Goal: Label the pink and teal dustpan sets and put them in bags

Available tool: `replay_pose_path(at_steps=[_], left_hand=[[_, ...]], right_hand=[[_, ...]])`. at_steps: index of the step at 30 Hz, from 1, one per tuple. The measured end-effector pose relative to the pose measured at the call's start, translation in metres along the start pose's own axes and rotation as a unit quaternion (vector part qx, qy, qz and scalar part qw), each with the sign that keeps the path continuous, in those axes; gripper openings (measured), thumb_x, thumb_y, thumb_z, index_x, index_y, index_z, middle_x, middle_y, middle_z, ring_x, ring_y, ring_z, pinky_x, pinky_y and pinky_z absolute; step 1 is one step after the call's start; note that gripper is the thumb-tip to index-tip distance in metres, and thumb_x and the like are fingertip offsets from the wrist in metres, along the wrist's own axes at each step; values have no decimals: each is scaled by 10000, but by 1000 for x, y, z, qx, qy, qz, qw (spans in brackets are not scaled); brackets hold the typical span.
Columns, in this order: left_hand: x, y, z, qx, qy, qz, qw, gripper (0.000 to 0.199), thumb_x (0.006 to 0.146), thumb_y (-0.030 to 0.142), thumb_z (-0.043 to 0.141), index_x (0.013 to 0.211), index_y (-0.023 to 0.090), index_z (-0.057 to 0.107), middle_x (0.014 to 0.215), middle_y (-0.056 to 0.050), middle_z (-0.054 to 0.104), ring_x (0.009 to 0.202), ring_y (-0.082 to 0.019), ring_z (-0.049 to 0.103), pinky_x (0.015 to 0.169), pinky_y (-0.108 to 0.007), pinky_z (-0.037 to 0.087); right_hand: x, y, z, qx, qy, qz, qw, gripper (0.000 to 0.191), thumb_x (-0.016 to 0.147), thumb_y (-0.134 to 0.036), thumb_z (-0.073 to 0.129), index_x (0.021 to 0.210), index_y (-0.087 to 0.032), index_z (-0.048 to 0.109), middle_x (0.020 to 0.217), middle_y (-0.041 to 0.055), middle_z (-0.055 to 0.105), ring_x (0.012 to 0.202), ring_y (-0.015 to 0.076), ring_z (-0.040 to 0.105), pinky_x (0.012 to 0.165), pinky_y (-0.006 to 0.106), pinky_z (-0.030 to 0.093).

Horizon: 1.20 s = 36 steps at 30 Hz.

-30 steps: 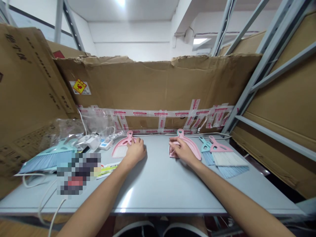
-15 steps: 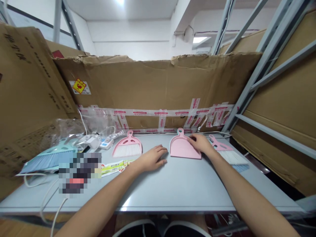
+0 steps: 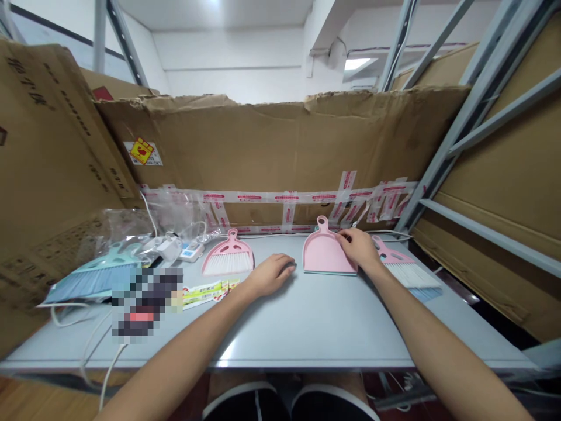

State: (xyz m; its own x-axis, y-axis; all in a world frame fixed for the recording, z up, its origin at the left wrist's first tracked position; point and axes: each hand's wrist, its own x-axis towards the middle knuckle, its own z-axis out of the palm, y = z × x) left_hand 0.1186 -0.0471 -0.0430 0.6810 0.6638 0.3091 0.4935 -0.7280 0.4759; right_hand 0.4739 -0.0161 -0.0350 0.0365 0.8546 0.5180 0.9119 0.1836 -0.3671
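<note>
A pink dustpan [image 3: 329, 252] stands near the back of the table, handle pointing away from me. My right hand [image 3: 357, 248] grips its right rim, the thumb and fingers partly hidden. Along the dustpan's front edge runs a thin teal edge, seemingly from another pan beneath. My left hand [image 3: 272, 273] lies on the tabletop left of the dustpan, fingers stretched out and holding nothing. Further left sits a pink dustpan with a white-bristled brush [image 3: 228, 257]. Right of my right wrist, a pink brush [image 3: 400, 266] with white bristles overlaps blue bristles [image 3: 427, 293].
At the left lie a teal brush and dustpan [image 3: 94, 275], a white power strip [image 3: 191, 250], clear plastic wrapping [image 3: 169, 210], cables and yellow-green packets [image 3: 205, 292]. A taped cardboard sheet [image 3: 272, 146] closes the back. Metal shelf bars [image 3: 491, 231] run along the right.
The pink dustpan's handle end has risen a little, and the teal edge now shows along its front. My left hand stays nearly where it was; the view has shifted slightly.
</note>
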Motion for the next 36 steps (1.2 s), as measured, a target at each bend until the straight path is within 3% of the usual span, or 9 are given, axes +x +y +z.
replay_pose_path(at_steps=[5,10,15,19,23,27,31,34,36], left_hand=[[3,6,-3,-66,56,-74,994,562,1163,533,392,1430,174,733,1444,-178,756,1350,-339,683,1204,-483,486],[6,9,-7,-222,79,-126,964,692,1149,669,357,1401,174,768,1389,-118,793,1292,-337,697,1173,-455,497],[11,-4,-3,-306,65,-163,936,605,958,699,721,1234,171,829,1264,-115,825,1220,-356,702,1100,-432,518],[11,-9,-2,-336,45,-178,924,558,933,685,741,1120,169,839,1097,-88,826,1101,-330,706,975,-399,542],[8,-4,-4,-342,56,-198,917,520,909,676,765,1035,174,825,1006,-69,798,1031,-304,701,908,-371,540],[8,0,-5,-364,55,-216,904,481,892,639,779,1007,172,807,978,-74,779,1004,-288,687,860,-352,527],[10,-2,-4,-366,57,-227,901,412,872,582,781,924,174,759,920,-50,730,916,-240,647,815,-330,480],[11,-4,-3,-382,55,-232,893,396,845,567,793,892,179,729,877,-34,695,861,-219,630,795,-324,457],[11,-4,-3,-397,61,-233,886,377,832,544,801,897,181,727,880,-32,693,858,-215,632,797,-322,458]], right_hand=[[-1,-16,-8,93,9,6,996,249,1011,-349,662,985,-213,870,1014,110,864,942,295,774,879,377,549],[-16,-56,-4,216,-79,-55,972,225,995,-396,710,957,-225,851,979,67,867,893,263,769,800,342,545],[-41,-100,4,242,-139,-151,948,184,1007,-321,678,966,-215,822,930,58,827,821,218,716,748,323,509],[-40,-104,2,256,-162,-159,940,260,1061,-402,644,989,-228,824,924,54,822,827,225,710,751,332,502],[-14,-57,-12,201,-64,-24,977,382,1076,-507,583,982,-222,818,891,73,820,809,257,723,753,349,516],[6,26,-32,-38,60,121,990,353,1035,-400,582,1058,-165,844,1052,185,842,969,339,759,893,403,536],[8,95,-39,-183,3,172,968,486,989,-485,669,1198,-81,838,1148,298,809,1067,419,755,935,467,540],[8,120,-34,-155,-81,198,964,487,947,-503,724,1198,-109,859,1075,244,836,977,383,777,849,427,542],[10,125,-32,-130,-84,206,966,384,910,-441,755,1084,-126,888,941,213,839,871,366,777,793,418,533]])
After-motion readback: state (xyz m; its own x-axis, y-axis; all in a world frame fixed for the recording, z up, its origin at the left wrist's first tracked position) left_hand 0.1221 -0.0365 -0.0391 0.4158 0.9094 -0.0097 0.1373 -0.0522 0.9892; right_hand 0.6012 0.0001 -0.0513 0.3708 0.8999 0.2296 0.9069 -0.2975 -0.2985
